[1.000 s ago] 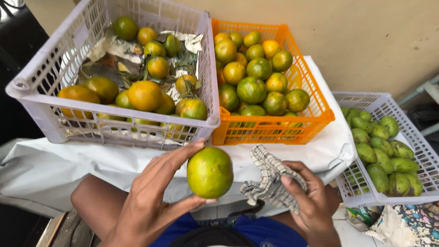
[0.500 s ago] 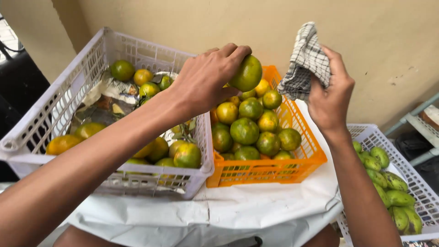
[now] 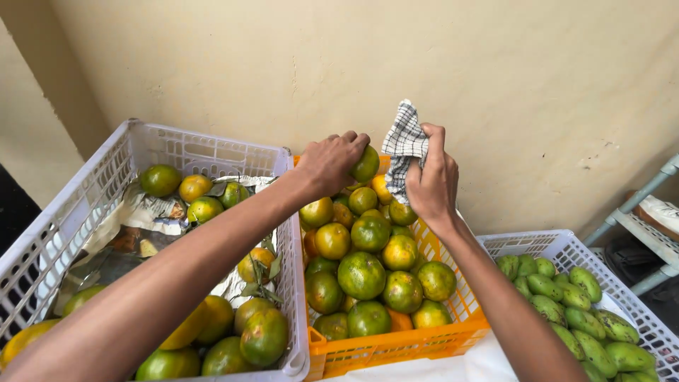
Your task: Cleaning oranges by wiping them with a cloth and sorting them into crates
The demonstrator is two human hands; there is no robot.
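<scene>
My left hand (image 3: 331, 161) reaches over the orange crate (image 3: 396, 346) and grips a green-yellow citrus fruit (image 3: 366, 164) at the crate's far end. My right hand (image 3: 431, 180) is beside it, closed on a black-and-white checked cloth (image 3: 404, 145) held above the crate's back edge. The orange crate is heaped with green and orange citrus fruits (image 3: 362, 274). My left forearm crosses above the white crate (image 3: 85, 205) on the left.
The white crate on the left holds more citrus fruits (image 3: 263, 335) on crumpled paper (image 3: 145, 219). A second white crate (image 3: 566, 244) at the right holds small green mangoes (image 3: 569, 301). A beige wall (image 3: 438, 64) stands close behind. A metal rack (image 3: 647, 226) is at far right.
My left hand carried the fruit from near my lap up and forward to the far end of the orange crate. My right hand followed with the cloth. The view tilted up.
</scene>
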